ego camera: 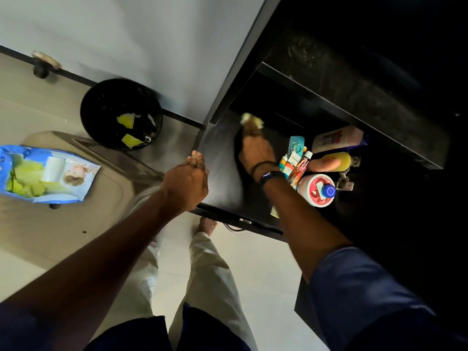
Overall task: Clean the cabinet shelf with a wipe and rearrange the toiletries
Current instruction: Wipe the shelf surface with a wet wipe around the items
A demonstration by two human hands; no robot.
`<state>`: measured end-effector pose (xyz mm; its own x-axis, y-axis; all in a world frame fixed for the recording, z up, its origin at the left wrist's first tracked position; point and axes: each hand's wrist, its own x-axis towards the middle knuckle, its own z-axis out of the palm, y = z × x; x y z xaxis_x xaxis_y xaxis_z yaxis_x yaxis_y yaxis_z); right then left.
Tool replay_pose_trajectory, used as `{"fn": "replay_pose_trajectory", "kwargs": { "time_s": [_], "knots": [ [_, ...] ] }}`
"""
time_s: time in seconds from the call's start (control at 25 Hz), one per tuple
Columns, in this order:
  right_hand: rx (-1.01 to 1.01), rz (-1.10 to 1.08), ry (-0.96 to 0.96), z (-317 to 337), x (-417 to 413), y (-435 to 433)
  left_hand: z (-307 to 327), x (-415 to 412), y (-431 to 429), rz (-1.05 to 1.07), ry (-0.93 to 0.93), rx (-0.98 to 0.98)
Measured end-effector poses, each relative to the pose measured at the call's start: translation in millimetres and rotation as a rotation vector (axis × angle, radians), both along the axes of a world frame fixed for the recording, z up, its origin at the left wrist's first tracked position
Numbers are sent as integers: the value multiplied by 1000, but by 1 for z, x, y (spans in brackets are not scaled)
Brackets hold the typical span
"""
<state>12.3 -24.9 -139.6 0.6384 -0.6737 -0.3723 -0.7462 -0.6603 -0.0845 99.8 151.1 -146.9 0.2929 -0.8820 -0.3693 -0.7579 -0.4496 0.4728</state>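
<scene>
My right hand (pixel 255 150) reaches into the dark cabinet and presses a crumpled yellowish wipe (pixel 252 119) on the black shelf (pixel 220 158) near its back left. My left hand (pixel 186 184) rests on the shelf's front left corner, fingers together, holding nothing. Toiletries crowd the shelf's right side: a teal comb (pixel 296 143), small tubes (pixel 296 164), a white lotion bottle (pixel 336 139), a yellow bottle (pixel 334 162) and a round white and red jar with a blue cap (pixel 316 190).
A black bin (pixel 101 107) holding used yellow wipes stands on the floor to the left. A blue wipes pack (pixel 45 173) lies on a beige lid. The open cabinet door (pixel 238 224) juts out below the shelf. My legs and a bare foot are beneath.
</scene>
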Motion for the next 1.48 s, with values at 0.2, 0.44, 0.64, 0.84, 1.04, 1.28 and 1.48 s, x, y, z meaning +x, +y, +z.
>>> {"fn": "replay_pose_trajectory", "kwargs": {
  "time_s": [0.2,0.44,0.64,0.84,1.04,1.28,1.48],
  "knots": [
    [0,-321,102,10,-32,-47,-2,-3,1,60,84,0],
    [24,25,-300,-19,10,106,-8,12,5,494,702,-103],
    [18,104,-266,-18,-48,122,-12,1,29,723,880,-253],
    [-70,-277,-203,-17,-37,-2,-7,0,36,685,928,-174],
    [-38,-104,-395,-26,-7,108,-2,-8,44,743,905,-234],
    [39,-256,-377,-29,-101,168,1,-13,57,748,895,-212],
    [-43,-404,-246,-29,-92,93,0,-19,62,718,890,-167]
  ]
}}
